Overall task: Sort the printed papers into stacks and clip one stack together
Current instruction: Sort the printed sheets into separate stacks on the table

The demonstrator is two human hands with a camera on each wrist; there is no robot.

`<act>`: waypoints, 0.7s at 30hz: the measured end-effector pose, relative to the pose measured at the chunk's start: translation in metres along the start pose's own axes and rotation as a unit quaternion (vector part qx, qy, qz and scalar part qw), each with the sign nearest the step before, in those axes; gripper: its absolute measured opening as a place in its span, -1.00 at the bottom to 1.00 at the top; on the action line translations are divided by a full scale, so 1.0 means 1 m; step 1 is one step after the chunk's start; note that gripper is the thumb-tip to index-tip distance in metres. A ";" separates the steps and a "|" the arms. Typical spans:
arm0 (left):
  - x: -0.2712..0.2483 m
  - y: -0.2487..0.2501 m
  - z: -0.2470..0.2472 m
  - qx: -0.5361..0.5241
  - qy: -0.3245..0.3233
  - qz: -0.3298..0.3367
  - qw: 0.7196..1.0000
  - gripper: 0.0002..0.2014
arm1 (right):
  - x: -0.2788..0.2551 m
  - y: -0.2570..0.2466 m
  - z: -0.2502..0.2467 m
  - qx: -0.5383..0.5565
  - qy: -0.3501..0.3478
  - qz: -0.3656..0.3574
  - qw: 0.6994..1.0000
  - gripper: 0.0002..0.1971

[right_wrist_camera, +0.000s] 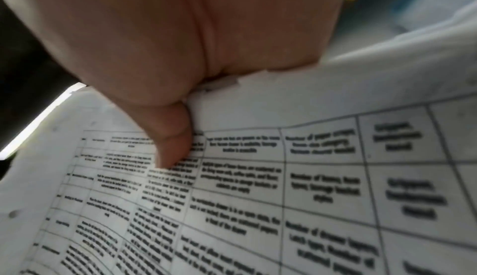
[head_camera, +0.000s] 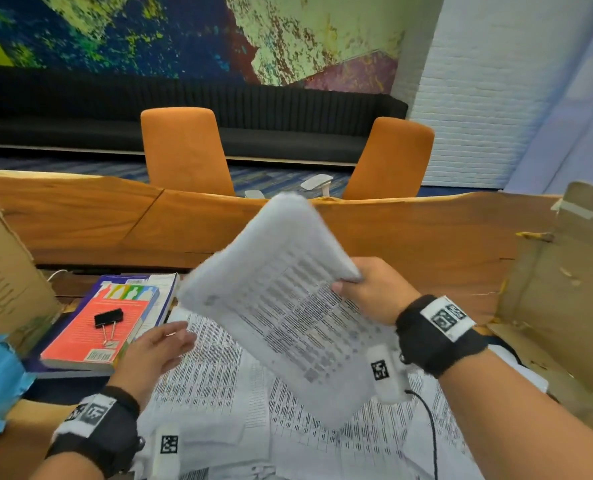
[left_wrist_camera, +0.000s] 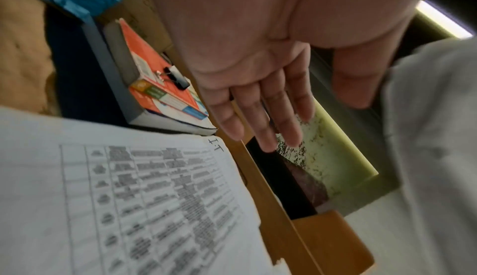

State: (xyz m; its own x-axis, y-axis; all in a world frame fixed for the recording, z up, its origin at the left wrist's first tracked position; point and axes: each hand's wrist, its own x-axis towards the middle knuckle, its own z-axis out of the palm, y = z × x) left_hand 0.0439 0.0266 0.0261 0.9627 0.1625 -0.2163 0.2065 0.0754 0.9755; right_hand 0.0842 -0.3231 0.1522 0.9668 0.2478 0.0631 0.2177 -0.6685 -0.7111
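Our right hand [head_camera: 367, 289] pinches the printed sheets [head_camera: 288, 299] at one corner; our left hand [head_camera: 160, 344] hovers open below. So small a grip may let sheets slide out.

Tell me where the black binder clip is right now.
In the head view the black binder clip lies at the left on the red-covered book, just beyond the open left hand and left of the loose papers.

Head overview; wrist close-ups sharing papers [head_camera: 218, 368]
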 end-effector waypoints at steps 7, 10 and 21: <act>-0.032 0.021 0.091 -0.105 -0.069 -0.013 0.992 -0.45 | -0.029 0.024 0.065 0.242 0.060 0.125 0.960 -0.82; -0.038 0.034 0.119 -0.078 -0.009 0.023 0.997 -0.86 | -0.033 0.009 0.092 0.242 0.174 0.129 0.946 -0.89; -0.035 0.031 0.094 0.020 -0.022 0.082 0.996 -0.63 | -0.039 0.010 0.090 0.281 0.227 0.083 0.929 -0.68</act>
State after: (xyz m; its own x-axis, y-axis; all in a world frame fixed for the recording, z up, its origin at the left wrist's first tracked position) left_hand 0.0327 -0.0688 0.0679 0.9905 0.1263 -0.0535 0.0524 0.0123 0.9986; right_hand 0.0364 -0.2760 0.0799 0.9655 -0.2325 0.1173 0.0788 -0.1684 -0.9826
